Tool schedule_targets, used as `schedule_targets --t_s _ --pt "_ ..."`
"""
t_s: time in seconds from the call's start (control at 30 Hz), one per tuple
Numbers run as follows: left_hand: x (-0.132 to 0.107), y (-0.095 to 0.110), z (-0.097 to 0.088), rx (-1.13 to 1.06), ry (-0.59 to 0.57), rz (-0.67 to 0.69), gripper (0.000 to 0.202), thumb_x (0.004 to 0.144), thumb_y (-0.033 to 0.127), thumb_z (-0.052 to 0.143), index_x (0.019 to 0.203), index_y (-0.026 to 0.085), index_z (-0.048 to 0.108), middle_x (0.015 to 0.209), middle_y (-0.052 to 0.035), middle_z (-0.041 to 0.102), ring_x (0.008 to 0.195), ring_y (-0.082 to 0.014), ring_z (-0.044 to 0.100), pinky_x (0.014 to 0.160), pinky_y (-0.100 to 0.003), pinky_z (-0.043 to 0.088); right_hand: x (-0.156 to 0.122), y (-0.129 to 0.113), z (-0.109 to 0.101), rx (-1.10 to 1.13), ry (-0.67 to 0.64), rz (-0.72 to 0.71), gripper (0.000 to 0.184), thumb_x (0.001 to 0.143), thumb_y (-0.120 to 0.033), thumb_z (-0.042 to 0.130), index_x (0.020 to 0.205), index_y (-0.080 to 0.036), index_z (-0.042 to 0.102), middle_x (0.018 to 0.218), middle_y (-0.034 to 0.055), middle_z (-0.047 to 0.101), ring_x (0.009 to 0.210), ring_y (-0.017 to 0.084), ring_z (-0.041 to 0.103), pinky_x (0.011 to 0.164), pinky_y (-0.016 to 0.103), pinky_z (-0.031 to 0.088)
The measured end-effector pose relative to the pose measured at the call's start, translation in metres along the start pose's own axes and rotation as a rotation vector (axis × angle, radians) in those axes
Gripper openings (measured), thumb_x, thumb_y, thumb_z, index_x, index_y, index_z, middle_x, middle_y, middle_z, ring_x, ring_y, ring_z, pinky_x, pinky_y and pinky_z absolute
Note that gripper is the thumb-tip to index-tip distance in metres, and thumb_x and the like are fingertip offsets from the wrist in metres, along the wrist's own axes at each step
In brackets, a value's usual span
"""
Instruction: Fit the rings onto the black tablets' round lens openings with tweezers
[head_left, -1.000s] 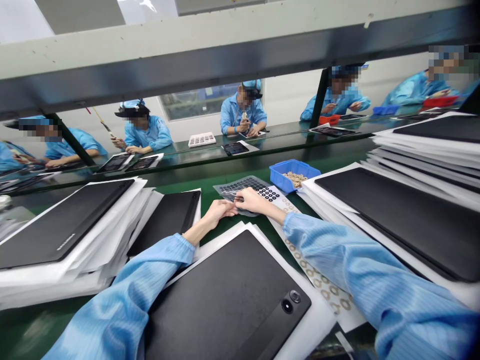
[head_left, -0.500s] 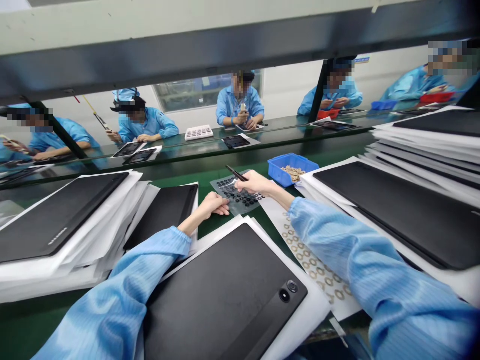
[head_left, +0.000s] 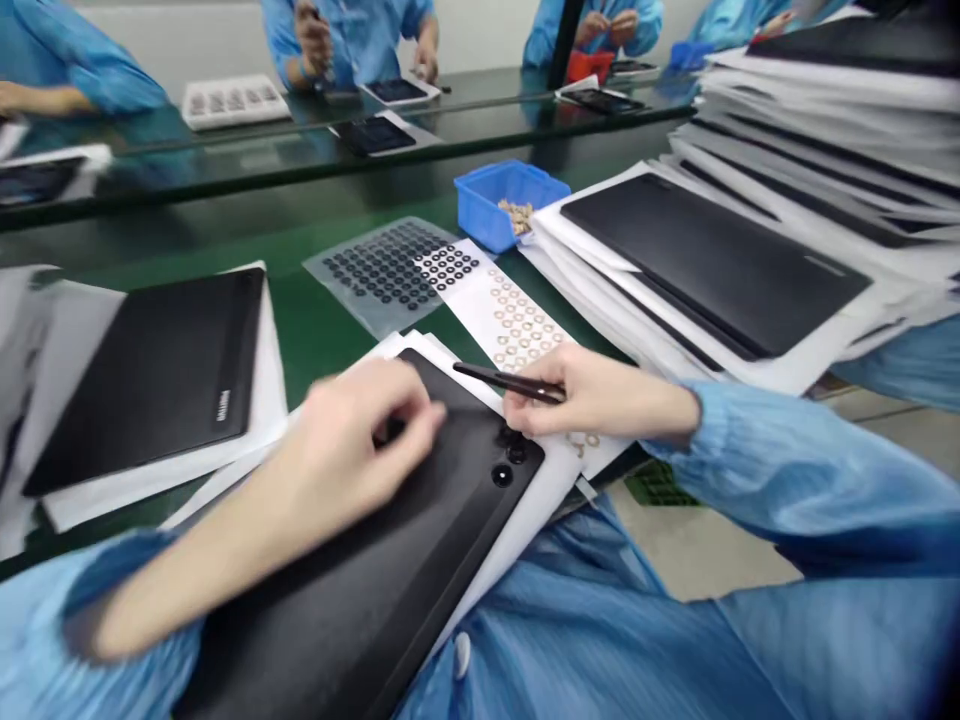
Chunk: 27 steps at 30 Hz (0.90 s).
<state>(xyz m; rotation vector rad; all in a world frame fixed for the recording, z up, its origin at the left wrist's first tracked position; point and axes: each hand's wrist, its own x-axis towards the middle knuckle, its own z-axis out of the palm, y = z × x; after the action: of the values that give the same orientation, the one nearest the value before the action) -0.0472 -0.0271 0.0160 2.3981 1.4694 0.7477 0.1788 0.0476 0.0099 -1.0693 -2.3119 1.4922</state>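
Observation:
My right hand (head_left: 559,395) is closed round black tweezers (head_left: 510,381), their tip pointing left. Its fingertips are down at the camera lenses (head_left: 502,475) of a black tablet (head_left: 322,590), which lies back up on white sheets before me. Whether they also pinch a small part is hidden. Over the tablet's left half is my left hand (head_left: 360,430), a little blurred, fingers curled and thumb bent to the forefinger; anything inside cannot be made out. Beyond lie a clear sheet of black rings (head_left: 382,270) and a white sheet of tan rings (head_left: 517,315).
A blue bin (head_left: 495,200) holds small tan pieces. Tablets with paper between them form a stack (head_left: 712,270) on the right, with a taller pile behind. Another tablet (head_left: 157,370) lies at left. Co-workers in blue sit across the green bench (head_left: 300,220).
Both hands have come back from the sheet of black rings to the tablet before me. The tweezers came along in my right hand. The view has tilted down and turned.

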Motion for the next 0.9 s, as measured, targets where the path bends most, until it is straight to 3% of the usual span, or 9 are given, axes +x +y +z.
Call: schedule_targets --t_s 0.07,0.17,0.43,0.9 --pt "-0.016 0.014 0.015 -0.034 -0.103 0.199 0.011 0.093 0.021 0.048 0.086 0.018 0.057 0.089 -0.0041 0.059 0.084 -0.0162 0.054 0.073 -0.027 0.044 -0.014 0.009 0.007 0.066 0.040 0.082 0.009 0.067 -0.010 0.062 0.061 -0.016 0.067 0.051 -0.0051 0.057 0.045 0.006 0.047 0.043 0.018 0.035" --pt "-0.023 0.016 0.032 -0.015 -0.221 0.315 0.011 0.094 0.016 0.046 0.099 0.017 0.056 0.106 -0.0088 0.055 0.100 -0.0212 0.049 0.081 -0.033 0.044 -0.022 0.014 0.015 0.167 0.063 0.130 0.011 0.064 -0.007 0.061 0.059 -0.017 0.064 0.050 -0.0065 0.052 0.046 0.005 0.044 0.044 0.017 0.034" --pt "-0.018 0.009 0.034 -0.022 -0.257 0.282 0.014 0.095 0.015 0.044 0.102 0.019 0.055 0.106 -0.0092 0.054 0.101 -0.0225 0.047 0.079 -0.037 0.043 -0.023 0.012 0.021 0.283 0.064 0.200 0.011 0.062 -0.007 0.060 0.058 -0.018 0.062 0.047 -0.0069 0.047 0.044 0.006 0.039 0.041 0.019 0.030" --pt "-0.018 0.011 0.036 -0.066 -0.286 0.263 0.011 0.096 0.013 0.042 0.099 0.016 0.051 0.104 -0.0076 0.049 0.099 -0.0209 0.043 0.079 -0.036 0.040 -0.027 0.002 0.023 0.096 0.103 0.185 0.008 0.066 -0.008 0.056 0.062 -0.014 0.059 0.051 -0.0067 0.046 0.048 0.004 0.039 0.043 0.016 0.031"
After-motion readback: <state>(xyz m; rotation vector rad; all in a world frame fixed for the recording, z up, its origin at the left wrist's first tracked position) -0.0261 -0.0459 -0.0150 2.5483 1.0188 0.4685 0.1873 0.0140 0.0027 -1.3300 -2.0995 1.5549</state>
